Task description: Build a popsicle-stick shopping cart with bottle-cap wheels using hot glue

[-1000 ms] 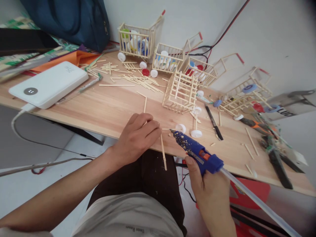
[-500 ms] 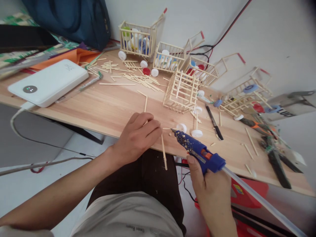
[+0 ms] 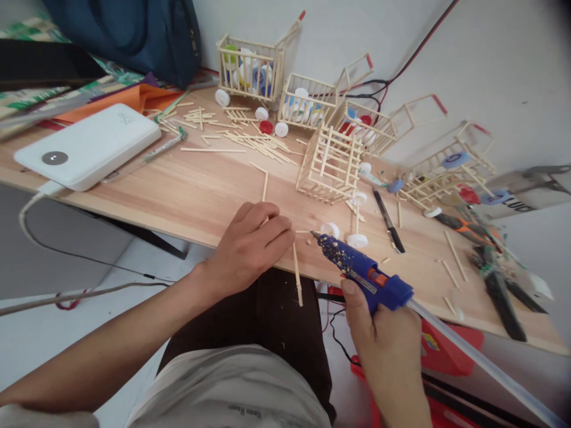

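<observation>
My left hand [image 3: 259,244] is closed at the table's front edge, pinching thin wooden sticks. One stick [image 3: 297,273] sticks out below the fingers past the edge; an angled stick piece [image 3: 266,184] shows beyond the knuckles. How these join is hidden under the hand. My right hand [image 3: 383,339] is wrapped round a blue hot glue gun [image 3: 357,267], its nozzle pointing left beside the end of a short stick near my left fingers. A long clear glue stick [image 3: 477,356] runs out of the gun's back. White wheels on a stick axle [image 3: 357,223] lie just beyond the gun.
A slatted stick basket [image 3: 330,166] stands mid-table. Several small stick carts [image 3: 252,65] with bottle caps line the wall. Loose sticks [image 3: 259,145], a white power bank [image 3: 89,145], a black pen [image 3: 388,221] and pliers [image 3: 502,297] lie around. A blue bag [image 3: 129,35] sits back left.
The glue gun and my right hand have shifted very slightly to the right. My left hand keeps its hold in nearly the same place.
</observation>
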The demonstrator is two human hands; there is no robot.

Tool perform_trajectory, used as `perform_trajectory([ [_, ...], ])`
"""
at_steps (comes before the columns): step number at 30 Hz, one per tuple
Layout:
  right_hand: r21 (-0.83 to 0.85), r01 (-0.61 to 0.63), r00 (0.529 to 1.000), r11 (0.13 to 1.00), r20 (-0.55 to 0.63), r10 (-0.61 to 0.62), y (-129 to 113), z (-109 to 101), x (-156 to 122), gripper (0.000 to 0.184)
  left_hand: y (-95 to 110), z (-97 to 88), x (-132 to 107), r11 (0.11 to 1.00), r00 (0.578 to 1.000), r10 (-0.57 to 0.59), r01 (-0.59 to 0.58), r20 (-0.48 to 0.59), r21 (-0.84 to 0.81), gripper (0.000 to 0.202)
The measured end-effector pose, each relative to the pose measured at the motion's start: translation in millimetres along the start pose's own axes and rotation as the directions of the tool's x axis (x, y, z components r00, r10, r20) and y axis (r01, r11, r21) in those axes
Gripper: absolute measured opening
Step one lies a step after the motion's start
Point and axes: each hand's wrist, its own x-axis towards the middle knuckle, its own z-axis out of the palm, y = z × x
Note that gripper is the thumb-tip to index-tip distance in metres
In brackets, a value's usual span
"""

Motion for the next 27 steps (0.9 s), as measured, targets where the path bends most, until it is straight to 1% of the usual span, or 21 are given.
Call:
perform_trajectory([
  [5, -0.001, -0.035, 0.999, 0.999, 0.039, 0.035, 0.8, -0.8, -0.8, 0.065, 1.2, 0.0, 0.3, 1.0, 1.0, -0.012, 0.012, -0.004, -0.004, 0.009],
  [11, 0.028, -0.043, 0.998, 0.999, 0.038, 0.042, 4.4, 1.1, -3.4, 0.062, 1.2, 0.1, 0.6, 1.0, 1.0, -0.019, 0.019, -0.006, 0.003, 0.009],
  [16, 0.079, -0.093, 0.995, 0.992, 0.042, 0.09, 9.9, 6.0, -8.0, 0.057, 1.1, -0.1, 0.5, 1.0, 1.0, -0.006, 0.006, -0.015, -0.004, 0.005],
  [22, 0.069, -0.074, 0.996, 0.995, 0.046, 0.071, 7.1, 3.9, -5.8, 0.062, 1.1, 0.2, -0.3, 1.0, 1.0, -0.006, 0.006, -0.012, 0.004, 0.005],
  [27, 0.065, -0.044, 0.997, 0.997, 0.059, 0.04, 5.0, 1.3, -3.2, 0.062, 0.5, 0.1, -0.2, 1.0, 1.0, -0.011, 0.011, -0.006, 0.002, 0.007],
])
